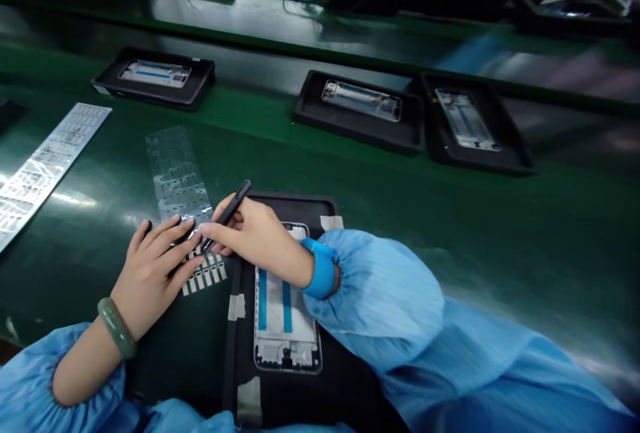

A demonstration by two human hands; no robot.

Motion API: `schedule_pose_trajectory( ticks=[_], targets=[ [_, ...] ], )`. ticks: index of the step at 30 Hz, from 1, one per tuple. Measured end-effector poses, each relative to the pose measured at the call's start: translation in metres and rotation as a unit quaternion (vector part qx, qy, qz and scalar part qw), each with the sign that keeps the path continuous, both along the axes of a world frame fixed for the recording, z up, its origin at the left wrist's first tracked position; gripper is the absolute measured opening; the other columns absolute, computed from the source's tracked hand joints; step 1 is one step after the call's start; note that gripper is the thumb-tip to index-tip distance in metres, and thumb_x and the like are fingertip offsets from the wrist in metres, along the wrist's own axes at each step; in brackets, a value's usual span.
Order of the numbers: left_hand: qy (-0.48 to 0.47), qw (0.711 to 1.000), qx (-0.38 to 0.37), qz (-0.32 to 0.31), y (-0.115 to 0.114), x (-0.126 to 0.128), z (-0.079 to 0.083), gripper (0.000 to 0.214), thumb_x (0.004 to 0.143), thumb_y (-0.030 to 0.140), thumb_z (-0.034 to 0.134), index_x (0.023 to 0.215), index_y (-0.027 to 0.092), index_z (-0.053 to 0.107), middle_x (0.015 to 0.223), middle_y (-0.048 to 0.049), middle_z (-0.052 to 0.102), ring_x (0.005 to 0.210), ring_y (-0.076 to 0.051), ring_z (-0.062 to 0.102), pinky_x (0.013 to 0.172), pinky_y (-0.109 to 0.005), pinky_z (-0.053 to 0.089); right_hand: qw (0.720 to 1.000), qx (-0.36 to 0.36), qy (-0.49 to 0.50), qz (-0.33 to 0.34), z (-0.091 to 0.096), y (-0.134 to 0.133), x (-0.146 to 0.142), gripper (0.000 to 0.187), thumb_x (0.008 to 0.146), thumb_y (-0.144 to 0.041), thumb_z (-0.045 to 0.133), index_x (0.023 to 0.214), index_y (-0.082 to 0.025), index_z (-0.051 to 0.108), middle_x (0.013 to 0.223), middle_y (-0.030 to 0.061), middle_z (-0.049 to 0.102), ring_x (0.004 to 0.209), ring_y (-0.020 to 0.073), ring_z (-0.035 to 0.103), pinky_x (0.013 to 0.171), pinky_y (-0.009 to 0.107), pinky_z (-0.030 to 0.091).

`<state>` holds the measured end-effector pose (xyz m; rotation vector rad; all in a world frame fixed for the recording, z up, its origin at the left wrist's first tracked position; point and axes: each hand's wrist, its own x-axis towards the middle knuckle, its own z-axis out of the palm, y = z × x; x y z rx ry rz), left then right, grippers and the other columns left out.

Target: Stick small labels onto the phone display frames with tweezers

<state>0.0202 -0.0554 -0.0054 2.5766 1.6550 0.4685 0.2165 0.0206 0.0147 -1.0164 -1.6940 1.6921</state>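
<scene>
My left hand (155, 266) lies flat with its fingers on a clear plastic sheet of small die-cut labels (175, 173), pinning the sheet's lower end to the bench. My right hand (250, 233) grips black tweezers (231, 210), whose tips reach down among the labels by my left fingers. Just right of both hands, a white-and-silver phone frame (286, 346) with two blue strips lies in a black tray (295, 205). My right wrist partly covers the frame's top end. The tweezer tips are hidden behind my fingers.
Three black trays (155, 76) (357, 110) (470, 123) holding phone frames stand farther along the green bench (475, 233). Another label sheet (50, 166) lies at the left. A second bench with trays and bundled cables runs behind. My blue sleeves cover the near edge.
</scene>
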Motion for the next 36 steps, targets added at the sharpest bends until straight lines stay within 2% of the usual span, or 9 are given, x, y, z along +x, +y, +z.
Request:
schedule_pose_trajectory(
  ticks=[7,11,15,17,20,22,25,29,36],
  targets=[
    [-0.010,1.000,0.001,0.001,-0.001,0.003,0.004,0.029,0.088,0.030,0.052,0.116,0.025,0.054,0.121,-0.0084,0.058,0.121,-0.028,0.046,0.103,-0.056,0.026,0.999,-0.029,0.024,-0.005,0.002,0.000,-0.005,0.024,0.076,-0.038,0.066,0.082,-0.020,0.052,0.063,-0.0023,0.062,0.064,0.0165,0.068,0.061,0.027,0.055],
    [-0.015,0.999,-0.023,0.018,-0.002,0.006,0.003,0.043,0.088,0.036,0.051,0.129,0.024,0.042,0.124,-0.0101,0.056,0.122,-0.028,0.045,0.105,-0.056,0.022,0.988,-0.134,0.080,-0.014,0.012,0.002,0.000,0.024,0.071,-0.035,0.071,0.074,-0.018,0.054,0.057,-0.0008,0.062,0.061,0.0162,0.068,0.053,0.022,0.055],
    [-0.030,0.999,-0.035,0.029,-0.001,0.009,0.007,0.056,0.087,0.042,0.052,0.137,0.026,0.031,0.130,-0.0108,0.050,0.126,-0.029,0.040,0.107,-0.057,0.020,0.965,-0.211,0.142,-0.070,0.026,0.002,0.027,0.024,0.070,-0.033,0.073,0.074,-0.016,0.056,0.064,0.0003,0.066,0.060,0.0122,0.067,0.050,0.015,0.052],
    [-0.043,0.998,-0.036,-0.010,0.001,0.012,0.013,0.057,0.086,0.041,0.054,0.137,0.028,0.031,0.135,-0.0099,0.045,0.129,-0.029,0.035,0.108,-0.057,0.019,0.960,-0.209,0.150,-0.114,0.028,0.000,0.046,0.024,0.070,-0.033,0.073,0.076,-0.016,0.056,0.069,0.0010,0.068,0.060,0.0104,0.067,0.051,0.013,0.053],
    [-0.063,0.989,-0.051,-0.121,0.010,0.021,0.023,0.056,0.086,0.037,0.055,0.137,0.029,0.031,0.139,-0.0088,0.041,0.133,-0.029,0.029,0.109,-0.055,0.019,0.955,-0.184,0.141,-0.185,0.024,-0.010,0.070,0.024,0.070,-0.032,0.073,0.078,-0.016,0.057,0.075,0.0024,0.069,0.061,0.0102,0.067,0.052,0.014,0.054],
    [-0.065,0.979,-0.061,-0.183,0.020,0.030,0.027,0.054,0.086,0.036,0.055,0.135,0.027,0.035,0.140,-0.0088,0.040,0.133,-0.029,0.029,0.110,-0.054,0.018,0.951,-0.162,0.130,-0.227,0.020,-0.019,0.079,0.025,0.069,-0.031,0.074,0.079,-0.016,0.058,0.075,0.0030,0.069,0.062,0.0116,0.067,0.052,0.016,0.055],
    [-0.043,0.968,-0.066,-0.237,0.037,0.045,0.028,0.047,0.086,0.036,0.055,0.130,0.023,0.043,0.142,-0.0104,0.037,0.133,-0.029,0.028,0.110,-0.054,0.016,0.947,-0.121,0.119,-0.272,0.014,-0.032,0.083,0.024,0.069,-0.030,0.074,0.079,-0.016,0.058,0.067,0.0019,0.068,0.062,0.0143,0.068,0.053,0.020,0.057],
    [-0.043,0.965,-0.093,-0.240,0.047,0.056,0.020,0.044,0.085,0.041,0.054,0.122,0.019,0.046,0.139,-0.0127,0.041,0.132,-0.029,0.032,0.110,-0.056,0.016,0.947,-0.079,0.122,-0.288,0.009,-0.038,0.080,0.022,0.069,-0.027,0.074,0.077,-0.016,0.057,0.062,0.0002,0.066,0.062,0.0151,0.069,0.054,0.020,0.057],
    [-0.083,0.974,-0.085,-0.194,0.024,0.060,0.009,0.026,0.088,0.032,0.052,0.110,0.018,0.050,0.123,-0.0107,0.055,0.121,-0.023,0.045,0.107,-0.048,0.030,0.947,-0.054,0.111,-0.298,0.006,-0.031,0.077,0.025,0.068,-0.030,0.075,0.082,-0.019,0.057,0.066,-0.0023,0.065,0.063,0.0152,0.068,0.055,0.023,0.058]
  ],
)
